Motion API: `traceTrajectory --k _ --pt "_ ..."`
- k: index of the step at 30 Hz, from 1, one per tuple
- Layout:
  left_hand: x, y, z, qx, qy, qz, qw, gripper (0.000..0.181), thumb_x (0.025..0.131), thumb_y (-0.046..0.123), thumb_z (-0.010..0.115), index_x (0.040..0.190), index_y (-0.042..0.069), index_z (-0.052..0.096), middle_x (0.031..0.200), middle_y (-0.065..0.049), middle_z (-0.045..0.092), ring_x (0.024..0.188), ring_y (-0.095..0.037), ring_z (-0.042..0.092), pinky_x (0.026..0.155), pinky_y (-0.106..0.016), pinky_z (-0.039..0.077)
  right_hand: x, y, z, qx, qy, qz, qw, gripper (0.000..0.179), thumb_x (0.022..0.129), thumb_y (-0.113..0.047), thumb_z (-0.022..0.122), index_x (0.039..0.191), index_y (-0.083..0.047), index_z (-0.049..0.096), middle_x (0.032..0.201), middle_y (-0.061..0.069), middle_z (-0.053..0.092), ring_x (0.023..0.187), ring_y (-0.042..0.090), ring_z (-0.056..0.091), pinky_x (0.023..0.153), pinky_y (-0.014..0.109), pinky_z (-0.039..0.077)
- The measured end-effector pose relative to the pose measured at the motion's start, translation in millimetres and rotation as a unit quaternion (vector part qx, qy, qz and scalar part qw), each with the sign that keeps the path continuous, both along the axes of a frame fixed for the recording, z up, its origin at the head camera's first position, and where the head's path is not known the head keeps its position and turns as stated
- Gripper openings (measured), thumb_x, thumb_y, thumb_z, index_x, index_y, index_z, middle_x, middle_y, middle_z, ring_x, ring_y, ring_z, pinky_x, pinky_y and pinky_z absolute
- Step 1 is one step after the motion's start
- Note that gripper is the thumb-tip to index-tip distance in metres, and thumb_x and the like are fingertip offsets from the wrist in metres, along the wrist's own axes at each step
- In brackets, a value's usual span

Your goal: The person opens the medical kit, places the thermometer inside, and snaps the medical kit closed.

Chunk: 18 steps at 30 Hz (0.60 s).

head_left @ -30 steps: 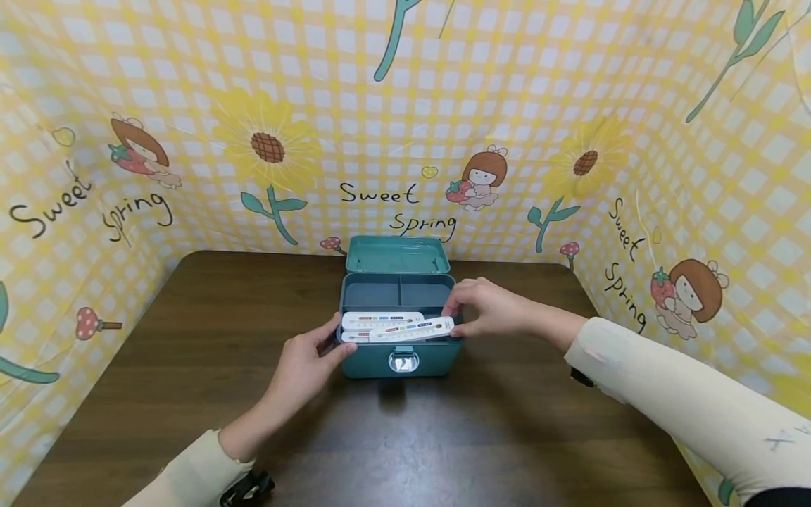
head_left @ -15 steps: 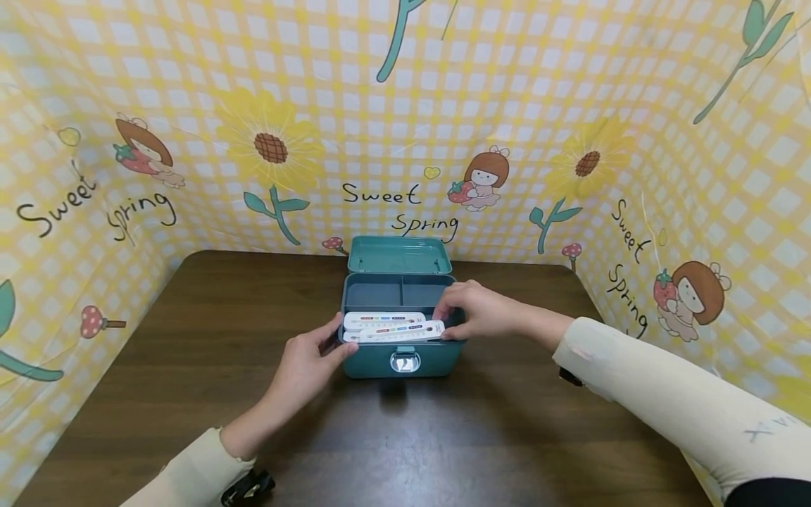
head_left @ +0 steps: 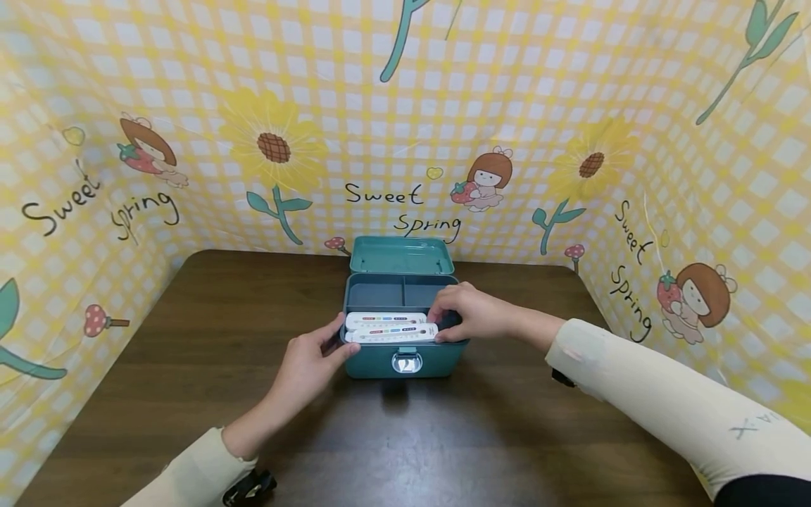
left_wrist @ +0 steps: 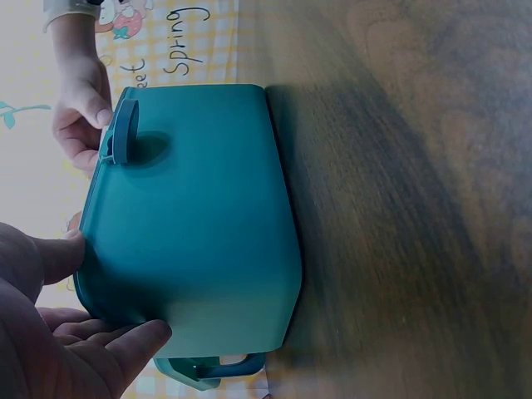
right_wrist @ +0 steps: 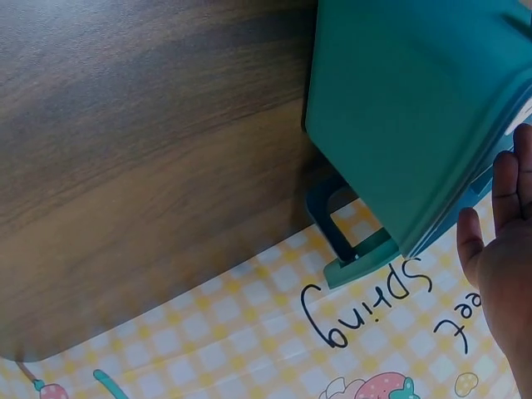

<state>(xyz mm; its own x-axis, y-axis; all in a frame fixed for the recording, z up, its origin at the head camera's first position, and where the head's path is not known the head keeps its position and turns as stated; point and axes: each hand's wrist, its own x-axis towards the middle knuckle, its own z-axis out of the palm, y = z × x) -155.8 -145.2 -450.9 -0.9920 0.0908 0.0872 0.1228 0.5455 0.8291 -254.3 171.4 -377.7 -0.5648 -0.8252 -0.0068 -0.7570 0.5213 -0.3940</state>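
A teal storage box (head_left: 374, 361) with a metal latch stands on the table, its lid (head_left: 402, 255) tipped back. Two flat white thermometers with printed scales lie across its front part, the rear thermometer (head_left: 380, 320) partly covered by the front thermometer (head_left: 393, 333). My right hand (head_left: 484, 315) pinches the front one's right end, fingers reaching inside the box. My left hand (head_left: 310, 355) grips the box's front left corner, thumb at the front rim. In the left wrist view, the left fingers (left_wrist: 137, 345) lie along the box's side. The right wrist view shows the right hand (right_wrist: 507, 258) at the rim.
A grey divided tray (head_left: 374, 294) fills the rear of the box. The dark wooden table (head_left: 253, 289) extends on both sides. A yellow checked cloth (head_left: 380, 127) with printed flowers and figures hangs behind and at the sides. A carry handle (left_wrist: 229, 366) shows beyond the box.
My right hand has moved left and slightly in, sliding the front thermometer left and bringing it flatter, nearly parallel with the rear one. My left hand has kept its hold on the box.
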Motion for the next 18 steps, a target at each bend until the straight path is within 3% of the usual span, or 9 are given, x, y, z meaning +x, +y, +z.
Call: traceTrajectory --k 18 --pt "-0.1 0.5 1.3 -0.005 0.005 0.004 1.0000 0.071 0.093 0.034 0.077 0.152 0.009 0.048 0.153 -0.012 0.050 0.135 -0.025 0.056 0.096 -0.039 0.055 -4.4 -8.0 -9.1 0.017 0.004 0.004 0.9998 0.021 0.090 -0.031 0.081 0.108 -0.022 0.075 0.099 -0.013 0.069 0.103 0.006 0.057 0.105 0.043 0.033"
